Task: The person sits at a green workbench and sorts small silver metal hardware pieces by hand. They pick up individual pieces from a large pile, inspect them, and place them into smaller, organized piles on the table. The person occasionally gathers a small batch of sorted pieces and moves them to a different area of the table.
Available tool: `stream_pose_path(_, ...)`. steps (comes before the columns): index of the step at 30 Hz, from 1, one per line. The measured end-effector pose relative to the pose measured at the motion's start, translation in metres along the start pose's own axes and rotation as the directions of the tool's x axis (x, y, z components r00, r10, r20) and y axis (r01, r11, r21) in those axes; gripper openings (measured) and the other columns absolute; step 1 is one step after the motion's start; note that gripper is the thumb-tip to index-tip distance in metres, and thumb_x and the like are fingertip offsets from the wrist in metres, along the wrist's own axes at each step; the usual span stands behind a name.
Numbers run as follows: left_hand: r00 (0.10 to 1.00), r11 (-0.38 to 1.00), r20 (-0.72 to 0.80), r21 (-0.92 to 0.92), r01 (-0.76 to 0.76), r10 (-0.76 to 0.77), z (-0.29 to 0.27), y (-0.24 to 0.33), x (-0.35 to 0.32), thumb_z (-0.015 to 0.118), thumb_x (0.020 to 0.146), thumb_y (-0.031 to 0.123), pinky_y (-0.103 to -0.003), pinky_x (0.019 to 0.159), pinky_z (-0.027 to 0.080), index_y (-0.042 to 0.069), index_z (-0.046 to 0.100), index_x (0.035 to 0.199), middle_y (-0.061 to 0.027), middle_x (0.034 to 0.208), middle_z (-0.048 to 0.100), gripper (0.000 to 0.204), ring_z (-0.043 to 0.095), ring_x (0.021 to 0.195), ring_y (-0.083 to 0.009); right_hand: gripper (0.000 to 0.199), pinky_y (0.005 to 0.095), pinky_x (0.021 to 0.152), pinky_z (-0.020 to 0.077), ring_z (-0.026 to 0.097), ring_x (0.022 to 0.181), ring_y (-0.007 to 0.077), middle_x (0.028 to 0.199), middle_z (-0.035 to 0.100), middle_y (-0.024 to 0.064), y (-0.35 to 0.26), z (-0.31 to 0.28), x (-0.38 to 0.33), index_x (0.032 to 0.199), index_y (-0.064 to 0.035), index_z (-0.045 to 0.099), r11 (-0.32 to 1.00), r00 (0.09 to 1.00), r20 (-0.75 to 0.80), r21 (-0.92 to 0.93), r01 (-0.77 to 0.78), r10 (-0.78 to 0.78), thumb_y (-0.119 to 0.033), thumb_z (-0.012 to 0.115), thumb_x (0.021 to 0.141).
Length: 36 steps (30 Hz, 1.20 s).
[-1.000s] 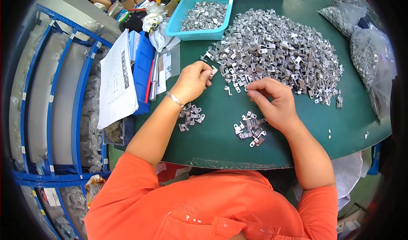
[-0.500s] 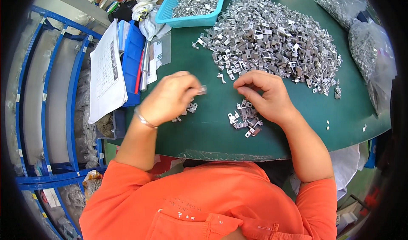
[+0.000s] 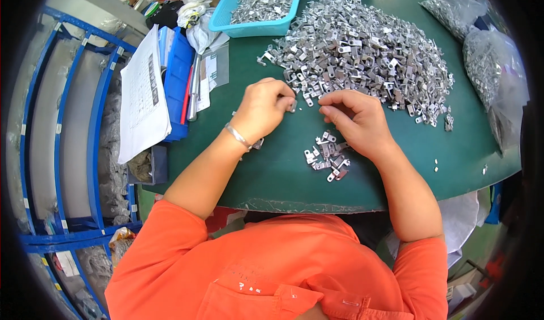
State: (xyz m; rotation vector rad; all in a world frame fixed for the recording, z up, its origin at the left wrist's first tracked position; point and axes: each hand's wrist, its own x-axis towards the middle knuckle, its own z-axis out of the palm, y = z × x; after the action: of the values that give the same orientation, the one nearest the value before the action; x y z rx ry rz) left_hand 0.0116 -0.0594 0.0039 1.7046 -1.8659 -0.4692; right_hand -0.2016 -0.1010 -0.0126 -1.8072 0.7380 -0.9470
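Note:
My left hand [image 3: 262, 109], with a bracelet at its wrist, is closed in a pinch on a small silver metal bracket [image 3: 293, 106] at the near left edge of the big heap of metal brackets [image 3: 362, 53]. Facing it, my right hand [image 3: 361, 121] is curled, its thumb and forefinger a little apart and nothing visible between them. Below the right hand lies a small pile of brackets [image 3: 327, 160]. A few more brackets [image 3: 258, 144] show from under my left hand, which mostly hides them.
A turquoise basket [image 3: 252, 31] of metal parts stands beyond the green table's [image 3: 272, 178] middle. Clear bags of parts [image 3: 487, 65] lie at the right. On the left are a blue bin [image 3: 177, 82], paper sheets [image 3: 141, 99], a red pen [image 3: 186, 96] and blue shelving [image 3: 65, 121].
My left hand has moved right and away from me with the bracket, up to the heap's edge. My right hand has shifted slightly right, its thumb and forefinger now a little apart.

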Motion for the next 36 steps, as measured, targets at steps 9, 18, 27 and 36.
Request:
stream_pose_path(9,0.965,0.602,-0.001,-0.781,0.164,-0.263,0.006,0.039,-0.027,0.065,0.088,-0.002,-0.029,0.074,0.057,-0.007,0.064,0.098,-0.0129,0.090,0.068,0.012,0.068,0.079,-0.0181,0.013,0.0375,0.059,0.0516,0.064,0.066,0.0293,0.075,0.065,0.0119,-0.008,0.003,-0.004,0.088,-0.0021,0.068,0.950,0.968,0.068,-0.188,0.250,-0.241,-0.009,0.073,0.077)
stream_pose_path(18,0.995,0.996,-0.043,-0.002,-0.089,0.088,-0.043,0.026,-0.038,0.069,0.075,-0.008,-0.028,0.068,0.051,0.000,0.070,0.083,-0.0091,0.082,0.067,0.012,0.065,0.076,-0.0184,0.009,0.0384,0.065,0.0539,0.065,0.073,0.0305,0.079,0.066,0.0104,-0.012,0.003,-0.006,0.085,-0.0048,0.067,0.911,0.947,0.027,-0.267,0.314,-0.319,-0.004,0.069,0.077)
stream_pose_path(27,0.970,0.966,-0.206,0.246,-0.077,0.130,-0.046,-0.025,0.017,0.068,0.079,0.000,-0.031,0.068,0.051,0.001,0.069,0.088,-0.0090,0.080,0.066,0.009,0.065,0.073,-0.0236,0.009,0.0364,0.066,0.0534,0.066,0.074,0.0305,0.082,0.068,0.0130,-0.013,-0.004,0.000,0.088,-0.0021,0.068,0.947,0.977,-0.023,-0.251,0.198,-0.211,-0.003,0.069,0.079)
stream_pose_path(36,0.967,0.968,-0.036,-0.017,0.252,-0.253,-0.026,-0.038,0.035,0.070,0.083,0.013,-0.032,0.062,0.054,0.000,0.070,0.089,-0.0122,0.073,0.069,0.015,0.068,0.064,-0.0212,0.015,0.0347,0.068,0.0530,0.066,0.075,0.0293,0.086,0.067,0.0136,-0.007,-0.004,0.001,0.096,-0.0027,0.068,0.972,0.989,-0.013,-0.190,0.140,-0.145,-0.002,0.067,0.080)
